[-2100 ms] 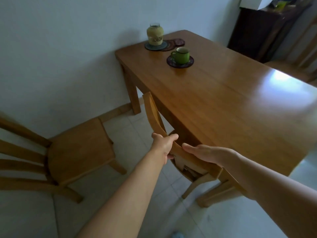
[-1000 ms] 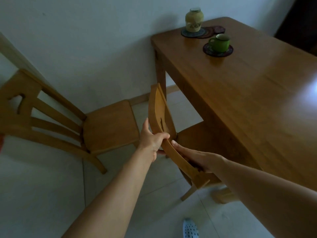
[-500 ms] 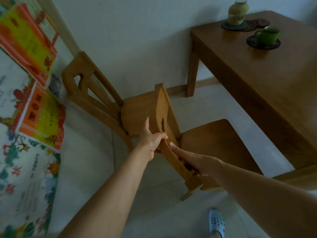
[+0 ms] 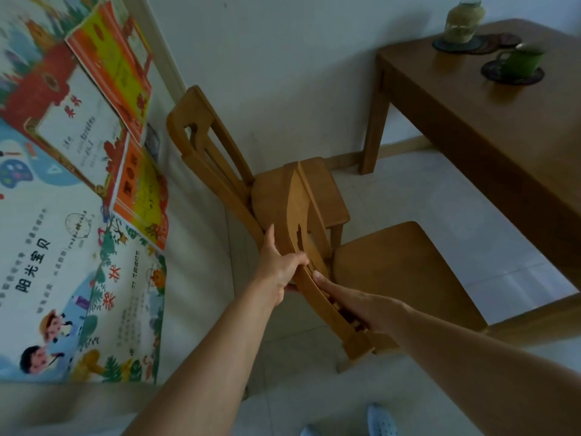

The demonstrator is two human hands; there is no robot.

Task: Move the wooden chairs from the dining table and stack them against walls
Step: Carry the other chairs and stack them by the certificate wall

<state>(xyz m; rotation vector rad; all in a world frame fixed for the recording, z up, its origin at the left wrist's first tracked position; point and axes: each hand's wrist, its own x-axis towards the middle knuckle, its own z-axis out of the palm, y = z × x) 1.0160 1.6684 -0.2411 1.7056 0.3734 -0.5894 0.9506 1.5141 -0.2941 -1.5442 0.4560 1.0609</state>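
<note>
I hold a wooden chair (image 4: 399, 272) by the top rail of its backrest. My left hand (image 4: 278, 267) grips the rail from the left side, thumb over the top. My right hand (image 4: 358, 305) holds the rail lower down from the seat side, fingers along the slats. This chair stands clear of the dining table (image 4: 490, 121), its seat facing right. A second wooden chair (image 4: 220, 171) stands in the corner against the wall, just beyond the held backrest.
A green cup (image 4: 522, 59) on a coaster and a jar (image 4: 462, 23) sit at the table's far end. Colourful posters (image 4: 78, 190) cover the left wall. My shoes (image 4: 382, 420) show at the bottom edge on the tiled floor.
The chair has been pulled out from under the table and carried left toward the corner chair. The view has swung left, bringing the posters in. Both hands keep their hold on the backrest.
</note>
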